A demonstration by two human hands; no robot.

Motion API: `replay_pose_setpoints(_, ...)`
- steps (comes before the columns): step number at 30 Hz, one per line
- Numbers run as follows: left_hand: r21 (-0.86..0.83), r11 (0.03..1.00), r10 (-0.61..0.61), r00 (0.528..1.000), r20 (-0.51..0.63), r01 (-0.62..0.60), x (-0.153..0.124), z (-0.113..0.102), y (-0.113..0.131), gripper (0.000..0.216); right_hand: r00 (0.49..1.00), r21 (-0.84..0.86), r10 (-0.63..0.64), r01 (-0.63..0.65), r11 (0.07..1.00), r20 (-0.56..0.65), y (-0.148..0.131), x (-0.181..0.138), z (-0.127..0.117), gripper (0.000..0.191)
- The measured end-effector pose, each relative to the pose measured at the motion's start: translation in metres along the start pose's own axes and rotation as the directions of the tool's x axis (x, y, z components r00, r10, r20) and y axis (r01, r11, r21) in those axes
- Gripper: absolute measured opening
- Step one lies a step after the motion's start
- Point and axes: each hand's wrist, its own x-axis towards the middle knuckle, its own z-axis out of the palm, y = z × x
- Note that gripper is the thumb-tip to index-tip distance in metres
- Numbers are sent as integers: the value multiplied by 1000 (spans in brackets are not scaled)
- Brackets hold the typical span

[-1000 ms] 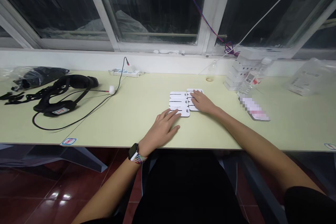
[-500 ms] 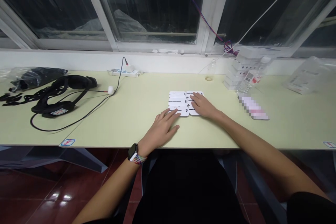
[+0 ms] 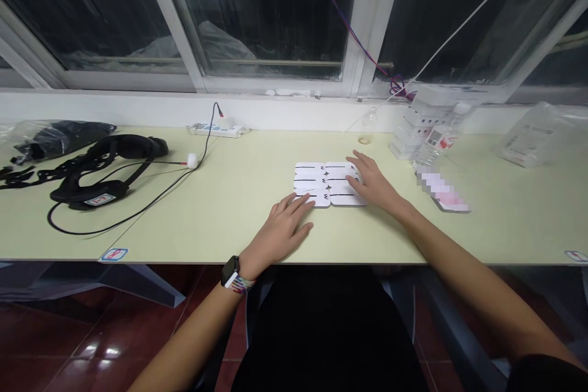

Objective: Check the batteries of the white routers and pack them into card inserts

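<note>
Several white cards (image 3: 321, 180) with black lines lie face up in two overlapping columns on the pale green table (image 3: 229, 196). My left hand (image 3: 280, 229) rests flat on the table, fingers stretched out, with its fingertips on the nearest card of the left column. My right hand (image 3: 374, 184) lies open at the right edge of the right column, fingers spread and touching the cards there. A smartwatch and a beaded band sit on my left wrist.
A black headset with strap and cable (image 3: 98, 171) lies at the left. A power strip (image 3: 215, 130) sits by the window sill. Stacked white boxes and a plastic bottle (image 3: 432, 135) stand at the right, beside a blurred deck (image 3: 443, 190) and a clear bag (image 3: 535, 135).
My right hand has slid from the top of the right column of cards to its right edge, uncovering those cards. My left hand has stayed in place.
</note>
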Motion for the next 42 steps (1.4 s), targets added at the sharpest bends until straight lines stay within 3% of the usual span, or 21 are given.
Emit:
replay_pose_setpoints(2,-3,1000,3,1000,-10,-3,0,0,0,52,996,-2,-89,89,996,-21,-3,-25,-8,49)
replay_pose_setpoints(5,0,1000,3,1000,-11,-3,1,1,-1,52,966,-22,-241,244,969,98,-14,-69,-13,43)
replay_pose_setpoints(10,5,1000,1,1000,11,-1,1,0,-1,52,947,-9,-297,301,954,125,-24,-112,-24,44)
replay_pose_setpoints(15,-6,1000,12,1000,-1,-12,0,0,-1,51,923,-35,-375,379,925,83,-17,-108,-32,45)
replay_pose_setpoints(20,-23,992,125,989,-82,-127,-2,-6,3,66,864,-5,-497,499,867,78,-27,-95,-26,28)
replay_pose_setpoints(22,-56,979,191,979,-77,-195,-4,-10,6,74,890,61,-444,440,896,105,-38,-89,-21,25)
replay_pose_setpoints(25,-118,963,237,970,-53,-242,-4,-12,8,79,951,152,-234,206,967,200,-55,-77,-10,31)
replay_pose_setpoints(27,-141,962,231,972,-44,-235,-4,-11,7,72,957,168,-129,86,982,261,-63,-69,-5,34)
replay_pose_setpoints(29,-143,965,218,975,-34,-221,-3,-9,7,62,957,175,-106,59,983,270,-65,-64,-4,34)
replay_pose_setpoints(32,-119,976,183,983,-22,-185,-1,-7,6,60,959,243,-185,131,961,215,-59,-65,-14,26)
replay_pose_setpoints(36,-97,976,194,980,-41,-197,0,-5,5,54,904,298,-376,308,904,206,-48,-78,-36,28)
replay_pose_setpoints(42,-97,973,204,977,-60,-209,1,-4,4,46,803,101,-534,528,843,263,-48,-85,-48,29)
